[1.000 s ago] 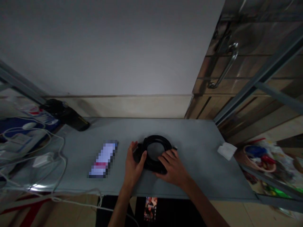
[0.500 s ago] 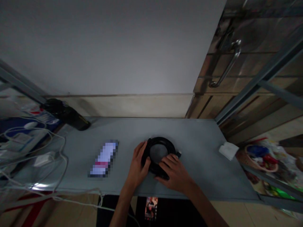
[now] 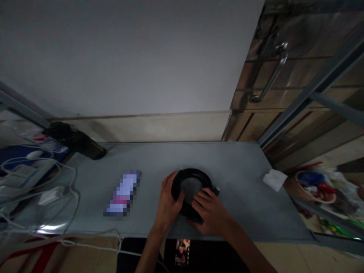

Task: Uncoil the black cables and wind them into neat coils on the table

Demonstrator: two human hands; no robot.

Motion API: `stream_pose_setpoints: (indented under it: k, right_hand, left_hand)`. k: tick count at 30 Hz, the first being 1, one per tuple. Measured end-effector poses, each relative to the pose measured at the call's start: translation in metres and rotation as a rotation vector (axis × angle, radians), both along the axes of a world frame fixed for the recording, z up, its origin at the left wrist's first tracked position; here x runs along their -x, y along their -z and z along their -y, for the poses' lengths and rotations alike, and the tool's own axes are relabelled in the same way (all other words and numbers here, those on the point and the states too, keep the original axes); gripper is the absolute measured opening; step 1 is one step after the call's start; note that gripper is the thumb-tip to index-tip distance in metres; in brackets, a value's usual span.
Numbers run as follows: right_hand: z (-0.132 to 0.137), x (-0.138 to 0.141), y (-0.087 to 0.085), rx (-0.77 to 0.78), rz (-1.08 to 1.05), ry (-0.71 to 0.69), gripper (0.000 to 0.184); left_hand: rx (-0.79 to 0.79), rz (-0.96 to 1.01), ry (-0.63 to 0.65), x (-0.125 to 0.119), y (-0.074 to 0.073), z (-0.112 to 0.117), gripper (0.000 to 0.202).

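A coiled black cable (image 3: 196, 174) lies as a thick ring on the grey tabletop (image 3: 153, 159). My left hand (image 3: 170, 199) is closed round the ring's left side, thumb on the inner edge and fingers along the outside. On the lower right of the coil, my right hand (image 3: 209, 212) grips it with curled fingers reaching over into the middle. A plug end (image 3: 216, 190) with a pale metal tip sticks out at the coil's right, just beyond my right fingers. The underside of the coil and parts of both hands' fingers are hidden.
Left of the coil lies a phone (image 3: 123, 193) with a blurred screen. A black bottle (image 3: 76, 140) rests on its side near the wall. White cables (image 3: 75, 182) tangle at the left. A folded white tissue (image 3: 275, 179) and a pink basket (image 3: 301, 189) are at the right.
The coil sits slightly lower and further right in view, turned a little, with both hands still on it. My right fingers are curled more over its inner edge. The view has shifted slightly.
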State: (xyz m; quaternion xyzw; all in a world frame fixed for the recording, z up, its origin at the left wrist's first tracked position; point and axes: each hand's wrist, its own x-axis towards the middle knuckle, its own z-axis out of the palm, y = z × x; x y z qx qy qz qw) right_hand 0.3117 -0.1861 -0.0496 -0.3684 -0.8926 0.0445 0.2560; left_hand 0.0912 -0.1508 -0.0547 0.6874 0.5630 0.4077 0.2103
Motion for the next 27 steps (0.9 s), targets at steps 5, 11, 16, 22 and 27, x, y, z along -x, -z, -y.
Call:
stream_pose_setpoints:
  k: [5, 11, 16, 22, 27]
  right_hand:
    - [-0.001, -0.022, -0.008, -0.001, -0.017, 0.049, 0.037]
    - [0.003, -0.064, -0.012, 0.04, 0.004, 0.073, 0.036]
    - [0.011, -0.103, -0.008, 0.06, -0.053, 0.103, 0.041]
    - [0.018, -0.143, -0.003, 0.021, -0.039, 0.16, 0.035]
    - [0.036, -0.167, -0.002, -0.079, -0.01, 0.274, 0.056]
  left_hand:
    - [-0.005, 0.021, -0.041, -0.017, 0.002, -0.003, 0.073]
    - [-0.013, 0.048, -0.009, -0.046, 0.003, 0.006, 0.074]
    - [-0.005, 0.025, 0.072, -0.082, 0.002, 0.007, 0.075]
    - [0.049, 0.023, 0.31, -0.074, -0.015, 0.007, 0.064]
    - [0.017, 0.003, 0.2, -0.013, -0.024, 0.02, 0.041]
